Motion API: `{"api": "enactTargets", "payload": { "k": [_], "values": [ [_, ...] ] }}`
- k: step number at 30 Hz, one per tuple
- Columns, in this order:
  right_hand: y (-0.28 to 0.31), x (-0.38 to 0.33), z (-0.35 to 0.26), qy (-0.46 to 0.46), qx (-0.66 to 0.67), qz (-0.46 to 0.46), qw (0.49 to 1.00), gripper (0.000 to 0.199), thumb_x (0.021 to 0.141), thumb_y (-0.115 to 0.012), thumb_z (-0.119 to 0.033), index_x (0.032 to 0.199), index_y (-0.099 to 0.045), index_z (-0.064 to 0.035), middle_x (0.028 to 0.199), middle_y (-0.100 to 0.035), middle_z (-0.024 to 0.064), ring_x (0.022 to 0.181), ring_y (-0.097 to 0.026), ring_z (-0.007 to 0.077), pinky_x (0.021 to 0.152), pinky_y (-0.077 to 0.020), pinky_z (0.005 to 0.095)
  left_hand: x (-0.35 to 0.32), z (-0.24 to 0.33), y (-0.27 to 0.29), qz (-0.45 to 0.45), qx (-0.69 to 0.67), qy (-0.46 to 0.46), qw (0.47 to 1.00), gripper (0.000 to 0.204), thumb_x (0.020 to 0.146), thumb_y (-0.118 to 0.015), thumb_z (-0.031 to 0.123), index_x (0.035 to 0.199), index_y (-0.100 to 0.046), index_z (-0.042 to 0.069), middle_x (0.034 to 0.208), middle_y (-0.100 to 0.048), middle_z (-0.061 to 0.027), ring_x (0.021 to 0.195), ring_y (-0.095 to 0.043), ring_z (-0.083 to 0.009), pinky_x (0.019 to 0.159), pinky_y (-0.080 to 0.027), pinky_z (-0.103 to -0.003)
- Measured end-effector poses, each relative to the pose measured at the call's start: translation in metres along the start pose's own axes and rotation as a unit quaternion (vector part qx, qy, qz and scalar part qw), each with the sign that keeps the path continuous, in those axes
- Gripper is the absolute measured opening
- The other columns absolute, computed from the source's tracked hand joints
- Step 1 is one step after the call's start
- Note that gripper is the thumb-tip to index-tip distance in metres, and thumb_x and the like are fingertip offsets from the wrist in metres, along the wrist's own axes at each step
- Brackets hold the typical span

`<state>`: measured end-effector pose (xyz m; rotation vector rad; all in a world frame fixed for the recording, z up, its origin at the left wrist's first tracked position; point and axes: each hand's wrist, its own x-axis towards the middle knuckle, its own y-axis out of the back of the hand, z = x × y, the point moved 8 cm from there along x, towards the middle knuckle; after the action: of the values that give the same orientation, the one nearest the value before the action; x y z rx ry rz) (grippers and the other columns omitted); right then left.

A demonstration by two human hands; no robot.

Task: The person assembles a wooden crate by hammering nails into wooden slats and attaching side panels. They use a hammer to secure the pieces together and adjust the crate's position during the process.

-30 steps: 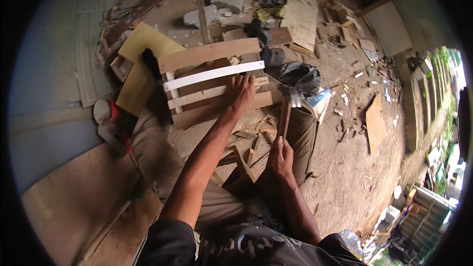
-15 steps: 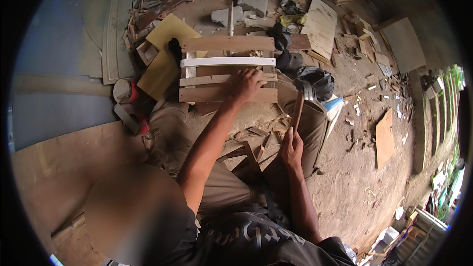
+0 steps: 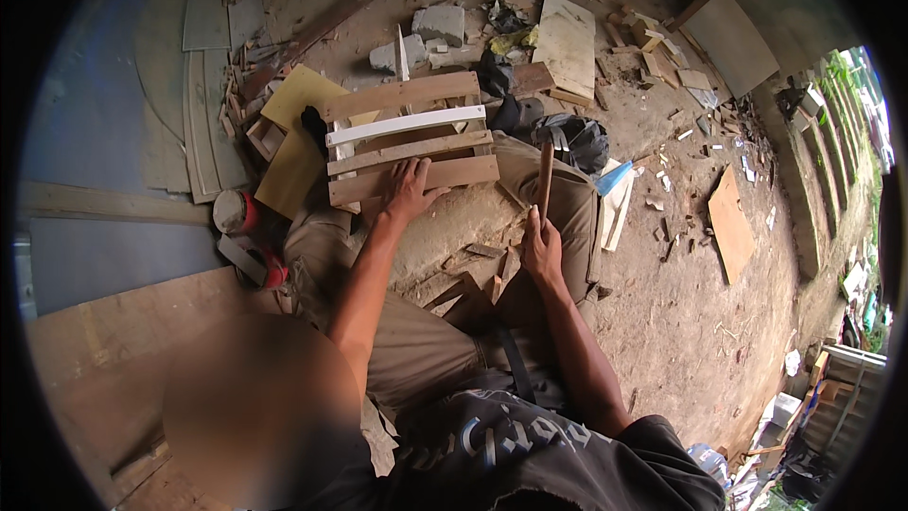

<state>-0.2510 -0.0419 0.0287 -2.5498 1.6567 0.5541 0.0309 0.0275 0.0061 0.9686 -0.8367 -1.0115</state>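
In front of me, between my legs, is a slatted wooden frame, with several bare wood slats and one white slat across it. My left hand lies on its nearest slat, with fingers spread over the wood and the thumb apart. To the right, my right hand is closed round the lower handle of a hammer. The hammer's head points away from me above my right leg, apart from the frame. What supports the frame underneath is mostly hidden.
Yellowish boards and red-sided cans lie to the left. Beyond the frame are stone blocks, a pale panel and a black plastic bag. Wood scraps litter the ground, with an orange-brown board piece at right.
My left hand has shifted from the inner slats to the nearest one. The frame now sits more tilted, its right side higher. My right hand keeps hold of the hammer, and the view has turned slightly.
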Motion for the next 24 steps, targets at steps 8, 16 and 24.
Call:
{"api": "enactTargets", "payload": {
  "k": [8, 16, 24],
  "values": [
    [0.007, 0.005, 0.008, 0.040, -0.069, 0.008, 0.997, 0.041, 0.102, -0.051, -0.042, 0.077, -0.053, -0.0091, 0.063, -0.039, -0.0083, 0.055, -0.035, 0.0027, 0.048, -0.0270, 0.0240, -0.002, -0.001, -0.017, -0.069, -0.001, 0.062, 0.996, 0.087, 0.083, -0.062, 0.064, 0.142, -0.043, 0.002, 0.146, -0.040, -0.0245, 0.136, -0.037, -0.0397, 0.113, -0.028, -0.052],
    [-0.002, -0.002, -0.008, 0.065, -0.124, -0.012, 0.990, 0.043, 0.101, -0.051, -0.044, 0.075, -0.049, -0.0102, 0.059, -0.040, -0.0065, 0.051, -0.037, 0.0045, 0.045, -0.0287, 0.0247, -0.019, -0.029, -0.012, -0.041, -0.092, 0.079, 0.992, 0.087, 0.079, -0.069, 0.060, 0.138, -0.046, 0.001, 0.141, -0.045, -0.0236, 0.134, -0.039, -0.0391, 0.114, -0.024, -0.052],
    [-0.004, 0.007, 0.008, 0.056, -0.122, -0.031, 0.990, 0.046, 0.101, -0.050, -0.045, 0.075, -0.050, -0.0074, 0.059, -0.042, -0.0026, 0.052, -0.040, 0.0067, 0.047, -0.0314, 0.0274, -0.007, -0.003, 0.006, -0.003, -0.051, 0.035, 0.998, 0.074, 0.078, -0.071, 0.057, 0.126, -0.056, 0.002, 0.131, -0.053, -0.0182, 0.126, -0.047, -0.0358, 0.111, -0.026, -0.052]
  ]
}}
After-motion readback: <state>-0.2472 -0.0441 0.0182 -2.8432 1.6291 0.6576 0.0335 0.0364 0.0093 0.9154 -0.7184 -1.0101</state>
